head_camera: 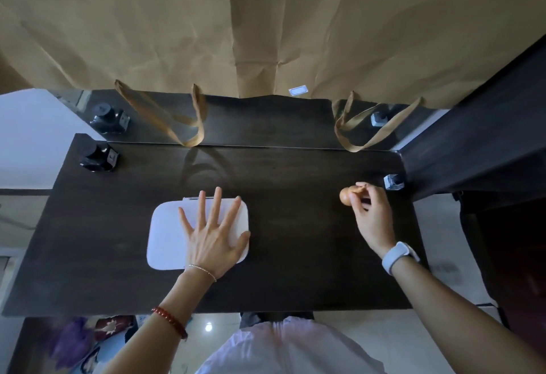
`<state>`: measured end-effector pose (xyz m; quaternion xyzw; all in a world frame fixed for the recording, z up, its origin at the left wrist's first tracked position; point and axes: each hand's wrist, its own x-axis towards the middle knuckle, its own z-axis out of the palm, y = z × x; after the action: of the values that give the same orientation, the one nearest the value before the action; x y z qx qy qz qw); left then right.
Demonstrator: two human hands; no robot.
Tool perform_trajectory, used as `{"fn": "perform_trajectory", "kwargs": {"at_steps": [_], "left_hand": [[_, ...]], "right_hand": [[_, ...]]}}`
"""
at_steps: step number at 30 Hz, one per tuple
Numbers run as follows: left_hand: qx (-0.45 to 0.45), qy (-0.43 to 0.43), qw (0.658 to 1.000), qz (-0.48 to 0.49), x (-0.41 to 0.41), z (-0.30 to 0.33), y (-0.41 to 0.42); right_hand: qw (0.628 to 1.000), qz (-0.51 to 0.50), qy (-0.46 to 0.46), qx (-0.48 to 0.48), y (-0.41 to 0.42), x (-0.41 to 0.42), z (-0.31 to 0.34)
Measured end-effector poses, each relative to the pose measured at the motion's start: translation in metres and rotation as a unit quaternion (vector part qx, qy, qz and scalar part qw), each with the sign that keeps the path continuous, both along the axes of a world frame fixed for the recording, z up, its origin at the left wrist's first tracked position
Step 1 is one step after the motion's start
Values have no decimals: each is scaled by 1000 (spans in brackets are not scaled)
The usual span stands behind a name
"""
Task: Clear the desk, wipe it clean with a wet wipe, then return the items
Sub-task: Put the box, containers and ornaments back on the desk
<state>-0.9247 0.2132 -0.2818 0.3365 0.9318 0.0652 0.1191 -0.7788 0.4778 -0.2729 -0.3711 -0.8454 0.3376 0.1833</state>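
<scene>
A dark wooden desk (295, 255) fills the middle of the head view. A white rounded-rectangle device (168, 237) lies flat left of centre, and my left hand (214, 232) rests spread on its right half, fingers apart. At the right, my right hand (370, 211) is closed around a small round orange-brown wooden object (345, 195) just above or on the desktop. A black ink bottle (99, 156) stands at the far left corner. A small grey-capped bottle (393, 181) stands at the far right edge, just beyond my right hand.
A mirror strip (266, 119) runs along the desk's back edge and repeats both bottles. Brown paper (266, 19) with two looped handles hangs over it. A dark cabinet side (478, 143) borders the right. Coloured items lie on the floor (88, 341) at lower left.
</scene>
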Motion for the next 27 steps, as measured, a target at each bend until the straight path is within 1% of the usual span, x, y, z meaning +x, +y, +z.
{"fn": "perform_trajectory", "kwargs": {"at_steps": [3,6,8,10,13,15,19,24,27], "left_hand": [[27,0,1000,-13,17,9,44],[50,1,997,-53,36,18,96],[36,-12,995,-88,49,14,126],[-4,-70,992,-105,60,4,146],[-63,-132,985,-88,72,-15,157],[-97,-141,982,-83,75,-24,156],[-103,-138,982,-81,75,-26,154],[-102,-149,981,-70,75,-24,156],[-102,-156,981,-61,76,-21,158]], "right_hand": [[998,-20,-38,56,34,11,6],[993,-21,-63,94,63,16,14],[990,-14,-88,110,75,15,18],[986,-3,-129,109,85,12,20],[973,19,-205,106,96,8,21],[965,37,-231,115,102,7,19],[964,51,-238,105,109,8,17],[972,71,-205,94,107,10,20],[974,86,-179,110,104,16,27]]}}
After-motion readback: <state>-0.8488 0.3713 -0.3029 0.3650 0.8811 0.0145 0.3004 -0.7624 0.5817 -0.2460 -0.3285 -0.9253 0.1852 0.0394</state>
